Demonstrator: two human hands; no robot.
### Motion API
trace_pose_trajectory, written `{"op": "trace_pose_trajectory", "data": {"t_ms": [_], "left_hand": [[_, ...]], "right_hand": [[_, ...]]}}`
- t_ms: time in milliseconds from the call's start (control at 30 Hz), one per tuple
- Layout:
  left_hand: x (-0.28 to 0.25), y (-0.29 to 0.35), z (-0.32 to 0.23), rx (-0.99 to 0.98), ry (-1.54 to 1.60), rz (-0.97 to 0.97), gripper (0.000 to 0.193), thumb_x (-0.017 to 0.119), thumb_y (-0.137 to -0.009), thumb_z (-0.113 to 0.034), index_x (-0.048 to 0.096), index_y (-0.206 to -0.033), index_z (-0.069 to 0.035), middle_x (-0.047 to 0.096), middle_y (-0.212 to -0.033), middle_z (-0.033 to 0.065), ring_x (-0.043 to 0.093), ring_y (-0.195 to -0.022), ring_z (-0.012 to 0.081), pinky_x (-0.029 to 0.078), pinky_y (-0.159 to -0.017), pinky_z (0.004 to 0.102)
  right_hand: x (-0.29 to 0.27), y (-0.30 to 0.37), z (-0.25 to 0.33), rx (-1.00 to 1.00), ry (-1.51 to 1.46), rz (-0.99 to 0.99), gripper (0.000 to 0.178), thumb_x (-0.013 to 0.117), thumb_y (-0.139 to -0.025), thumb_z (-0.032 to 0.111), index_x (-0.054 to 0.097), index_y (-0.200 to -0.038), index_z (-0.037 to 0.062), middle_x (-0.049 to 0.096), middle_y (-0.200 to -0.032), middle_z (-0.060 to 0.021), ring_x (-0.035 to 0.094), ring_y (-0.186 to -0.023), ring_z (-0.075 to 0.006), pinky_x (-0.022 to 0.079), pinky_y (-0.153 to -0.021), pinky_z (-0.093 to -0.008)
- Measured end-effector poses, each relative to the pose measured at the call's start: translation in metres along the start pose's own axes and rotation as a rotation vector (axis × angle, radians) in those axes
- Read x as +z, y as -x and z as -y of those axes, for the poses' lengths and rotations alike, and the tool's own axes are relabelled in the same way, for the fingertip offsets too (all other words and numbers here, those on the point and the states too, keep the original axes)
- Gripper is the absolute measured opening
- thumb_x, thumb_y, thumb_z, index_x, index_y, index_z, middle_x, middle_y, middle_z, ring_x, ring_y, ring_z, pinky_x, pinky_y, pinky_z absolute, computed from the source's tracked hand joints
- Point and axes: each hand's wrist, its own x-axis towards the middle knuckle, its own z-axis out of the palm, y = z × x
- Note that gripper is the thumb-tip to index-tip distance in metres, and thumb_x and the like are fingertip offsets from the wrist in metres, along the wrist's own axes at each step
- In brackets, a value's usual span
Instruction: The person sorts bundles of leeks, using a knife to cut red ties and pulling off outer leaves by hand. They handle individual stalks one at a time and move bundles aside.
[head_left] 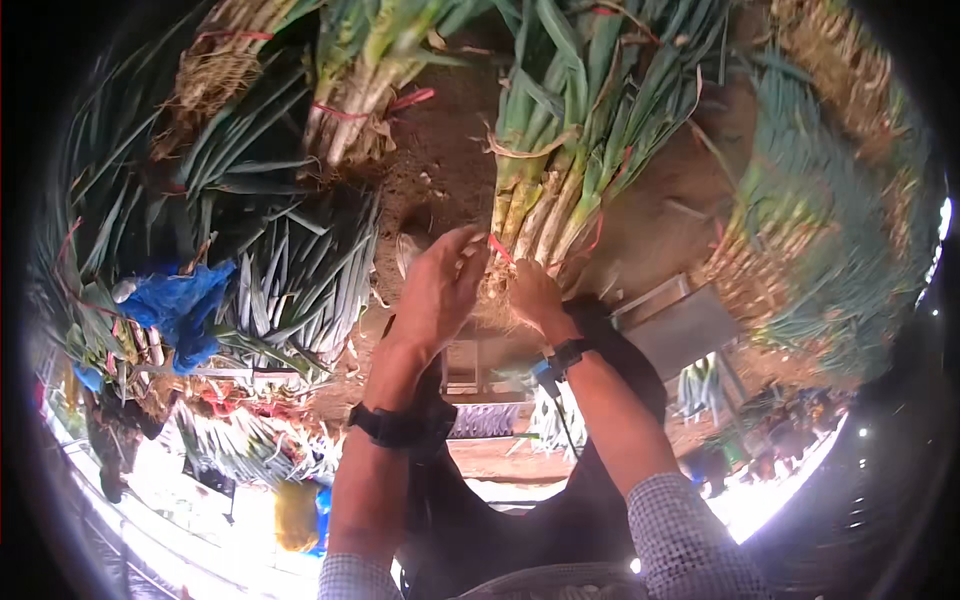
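A thick bundle of large green onions (545, 165) lies before me, its pale root ends toward me and its green leaves pointing away. Near those roots, a short red tie (500, 248) stretches between my two hands. My left hand (440, 285) is at the bundle's left side, fingers bent and closed at one end of the tie. Against the root end, my right hand (538, 298) is closed in a pinch at the tie's other end. A second red strand shows on the bundle's right side. Both fingertips are partly hidden.
Tied green onion bundles (350, 110) lie at the far left, with loose leafy ones (310, 270) nearer. A blue plastic bag (180, 310) rests among them. To the right are a large onion pile (800, 220) and a grey board-like stool (685, 330) by my knee. Brown soil (440, 150) lies between.
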Motion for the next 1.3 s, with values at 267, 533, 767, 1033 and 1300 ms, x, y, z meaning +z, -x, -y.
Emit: {"op": "trace_pose_trajectory", "data": {"t_ms": [267, 533, 767, 1033, 1300], "left_hand": [[0.051, 0.013, 0.039, 0.040, -0.176, 0.070, 0.031, 0.061, -0.090, -0.015, 0.060, -0.117, 0.000, 0.067, -0.102, 0.0200, 0.068, -0.089, 0.0270, 0.053, -0.074, 0.0341], [0.069, 0.011, 0.043, -0.009, -0.187, 0.128, 0.016, 0.062, -0.091, -0.014, 0.060, -0.102, -0.001, 0.066, -0.093, 0.0126, 0.065, -0.082, 0.0201, 0.051, -0.074, 0.0306], [0.072, -0.008, 0.038, -0.024, -0.342, 0.090, 0.034, 0.061, -0.092, -0.017, 0.058, -0.122, -0.003, 0.068, -0.103, 0.0172, 0.067, -0.095, 0.0260, 0.052, -0.081, 0.0348], [0.028, 0.006, 0.030, 0.303, -0.431, 0.076, 0.028, 0.061, -0.087, -0.008, 0.059, -0.113, 0.000, 0.064, -0.102, 0.0184, 0.066, -0.092, 0.0311, 0.052, -0.079, 0.0355], [0.040, 0.075, 0.010, 0.979, -0.551, -0.074, 0.017, 0.062, -0.073, -0.004, 0.048, -0.081, 0.000, 0.052, -0.082, 0.0149, 0.055, -0.079, 0.0338, 0.045, -0.067, 0.0414]], "right_hand": [[-0.019, 0.074, 0.028, 0.026, -0.738, -0.170, 0.023, 0.067, -0.085, 0.020, 0.061, -0.094, -0.0008, 0.065, -0.071, -0.0167, 0.066, -0.067, -0.0358, 0.051, -0.058, -0.0384], [-0.079, 0.101, 0.027, 0.097, -0.610, -0.190, 0.033, 0.064, -0.085, 0.007, 0.052, -0.115, 0.0001, 0.067, -0.090, -0.0155, 0.069, -0.078, -0.0203, 0.053, -0.069, -0.0307], [-0.082, 0.105, -0.041, 0.093, -1.236, -0.438, 0.017, 0.062, -0.090, 0.003, 0.056, -0.106, 0.0011, 0.062, -0.094, -0.0060, 0.057, -0.076, -0.0086, 0.048, -0.067, -0.0222], [-0.094, 0.138, -0.013, -0.004, -1.053, -0.618, 0.016, 0.056, -0.088, -0.007, 0.056, -0.103, -0.0019, 0.061, -0.095, -0.0078, 0.057, -0.076, -0.0088, 0.047, -0.065, -0.0205], [-0.059, 0.183, 0.020, -0.018, -0.406, -0.871, 0.023, 0.057, -0.091, 0.001, 0.059, -0.113, -0.0016, 0.063, -0.096, -0.0106, 0.061, -0.083, -0.0198, 0.049, -0.079, -0.0327]]}}
